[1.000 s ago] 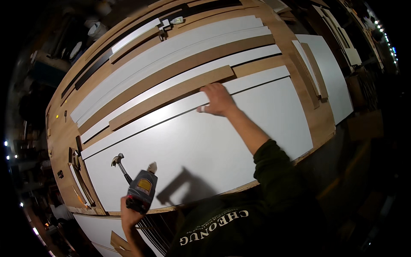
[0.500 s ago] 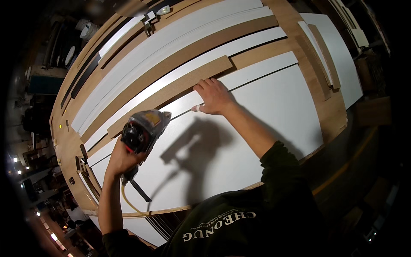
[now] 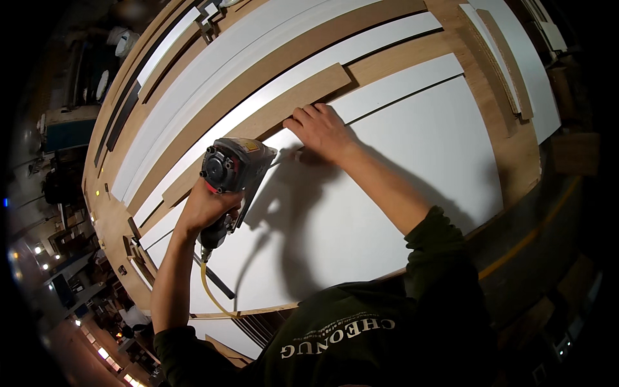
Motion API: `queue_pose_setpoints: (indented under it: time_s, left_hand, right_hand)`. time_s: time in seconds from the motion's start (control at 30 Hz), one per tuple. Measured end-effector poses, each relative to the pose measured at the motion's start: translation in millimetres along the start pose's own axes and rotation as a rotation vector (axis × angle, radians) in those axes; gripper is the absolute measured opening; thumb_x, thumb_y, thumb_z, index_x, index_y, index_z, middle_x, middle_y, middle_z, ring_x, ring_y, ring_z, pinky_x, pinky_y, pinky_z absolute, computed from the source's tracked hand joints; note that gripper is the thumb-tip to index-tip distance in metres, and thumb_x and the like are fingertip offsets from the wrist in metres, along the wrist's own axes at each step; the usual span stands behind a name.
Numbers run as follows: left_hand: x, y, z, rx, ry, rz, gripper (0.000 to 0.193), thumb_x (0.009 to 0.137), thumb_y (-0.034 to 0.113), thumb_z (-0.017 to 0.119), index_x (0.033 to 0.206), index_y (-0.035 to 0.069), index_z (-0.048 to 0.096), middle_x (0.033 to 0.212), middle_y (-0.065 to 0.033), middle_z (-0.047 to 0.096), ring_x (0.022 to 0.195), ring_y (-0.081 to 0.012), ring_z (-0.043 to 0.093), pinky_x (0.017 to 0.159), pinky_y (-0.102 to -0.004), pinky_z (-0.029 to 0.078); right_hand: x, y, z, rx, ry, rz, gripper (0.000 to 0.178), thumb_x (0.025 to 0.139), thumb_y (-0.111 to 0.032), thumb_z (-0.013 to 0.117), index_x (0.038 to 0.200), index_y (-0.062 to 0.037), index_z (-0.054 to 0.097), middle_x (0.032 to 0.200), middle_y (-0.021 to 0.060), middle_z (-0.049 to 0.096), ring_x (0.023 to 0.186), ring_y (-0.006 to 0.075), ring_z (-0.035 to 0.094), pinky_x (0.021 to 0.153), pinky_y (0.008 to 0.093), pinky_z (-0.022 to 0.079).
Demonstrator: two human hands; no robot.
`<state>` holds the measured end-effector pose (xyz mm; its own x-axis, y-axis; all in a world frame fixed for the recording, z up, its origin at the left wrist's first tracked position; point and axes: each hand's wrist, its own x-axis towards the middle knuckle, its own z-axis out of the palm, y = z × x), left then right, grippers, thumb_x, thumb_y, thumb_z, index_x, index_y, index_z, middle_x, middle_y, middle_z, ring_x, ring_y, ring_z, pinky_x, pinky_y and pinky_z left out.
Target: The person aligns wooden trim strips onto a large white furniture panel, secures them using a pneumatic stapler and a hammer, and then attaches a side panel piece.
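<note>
My left hand [image 3: 209, 206] is wrapped round the handle of a nail gun [image 3: 238, 158], dark grey with a black round cap and a red trim. Its nose points right, low over the seam between a narrow white strip [image 3: 403, 84] and a large white panel [image 3: 412, 168]. A yellow air hose [image 3: 207, 284] runs from the base of the handle. Just right of the nose, my right hand [image 3: 321, 132] grips the white strip, fingers bent over its far edge; the thumb is hidden in shadow. Beyond the strip lies a brown board strip [image 3: 303, 97], close to those fingertips.
Long white and brown board strips [image 3: 258, 87] lie side by side across the wooden worktable [image 3: 509, 168]. At the far right, narrow offcuts [image 3: 493, 58] rest near the table's edge. A black bar [image 3: 216, 278] lies on the panel's near left, beside the hose.
The nail gun in my left hand has moved right and slightly up, closer to my right hand. My right hand stays on the strip, its thumb now out of sight. The view has shifted a little.
</note>
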<state>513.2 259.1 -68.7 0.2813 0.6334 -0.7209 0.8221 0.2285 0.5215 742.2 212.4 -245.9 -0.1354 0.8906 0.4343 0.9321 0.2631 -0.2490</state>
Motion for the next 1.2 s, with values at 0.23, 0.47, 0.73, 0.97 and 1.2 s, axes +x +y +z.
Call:
queue_pose_setpoints:
  time_s: [0.23,0.47,0.73,0.97,1.2]
  left_hand:
    - [3.3,2.2,1.2,0.032,-0.032,0.012,0.023,0.075,0.009,0.069,0.091,-0.002,0.057,0.068,-0.0073,0.062,0.055,-0.0145,0.062,0.052,-0.0297,0.052]
    - [9.0,1.3,0.7,0.030,-0.047,-0.002,0.022,0.075,0.009,0.068,0.091,-0.001,0.056,0.068,-0.0063,0.061,0.054,-0.0140,0.061,0.051,-0.0295,0.051]
    - [9.0,8.6,0.8,0.056,-0.065,0.040,0.016,0.075,0.007,0.066,0.087,0.000,0.058,0.067,-0.0045,0.060,0.055,-0.0132,0.060,0.052,-0.0288,0.051]
    - [-29.0,-19.8,1.8,-0.006,0.009,0.044,0.018,0.075,0.005,0.069,0.089,-0.001,0.060,0.066,-0.0049,0.061,0.056,-0.0131,0.060,0.052,-0.0295,0.049]
    - [-206.0,-147.8,9.8,-0.127,0.266,-0.082,0.038,0.064,0.006,0.074,0.100,-0.002,0.063,0.088,-0.0098,0.068,0.082,-0.0151,0.063,0.076,-0.0306,0.052]
  right_hand:
    - [-1.5,4.2,7.6,0.027,-0.006,-0.071,0.022,0.079,-0.015,0.056,0.101,-0.0156,0.059,0.099,-0.0004,0.055,0.100,0.0152,0.053,0.090,0.0308,0.038]
    - [-1.2,4.1,3.4,-0.036,-0.059,-0.080,0.017,0.080,-0.016,0.057,0.097,-0.0136,0.058,0.098,-0.0006,0.055,0.101,0.0154,0.052,0.093,0.0327,0.038]
    - [-2.0,3.1,1.3,0.019,-0.148,-0.077,0.048,0.065,-0.033,0.077,0.102,-0.0119,0.055,0.103,0.0018,0.054,0.106,0.0174,0.050,0.096,0.0335,0.037]
    - [10.5,-1.3,-32.4,0.195,-0.383,-0.028,0.054,0.079,-0.039,0.066,0.122,-0.0088,0.051,0.122,0.0087,0.050,0.119,0.0249,0.044,0.103,0.0381,0.033]
    - [2.2,-8.8,-31.8,0.226,-0.230,0.000,0.050,0.079,-0.035,0.069,0.119,-0.0091,0.055,0.120,0.0087,0.052,0.118,0.0277,0.047,0.105,0.0404,0.034]
